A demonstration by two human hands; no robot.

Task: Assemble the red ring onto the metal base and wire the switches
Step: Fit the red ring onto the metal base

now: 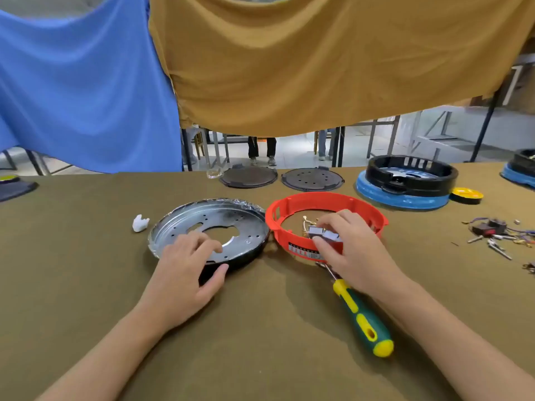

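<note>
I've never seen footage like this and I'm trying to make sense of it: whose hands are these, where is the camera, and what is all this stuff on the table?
There is no machine here: a person works with bare hands, filmed by a wide-angle camera on their head that looks down at the table.

The left hand grips the near rim of a round metal base. Beside it lies a red ring, not yet on the base. The right hand pinches a small grey part with wires, inside the ring.

A green and yellow screwdriver lies near the right wrist. Loose switches and wires sit further right.
</note>
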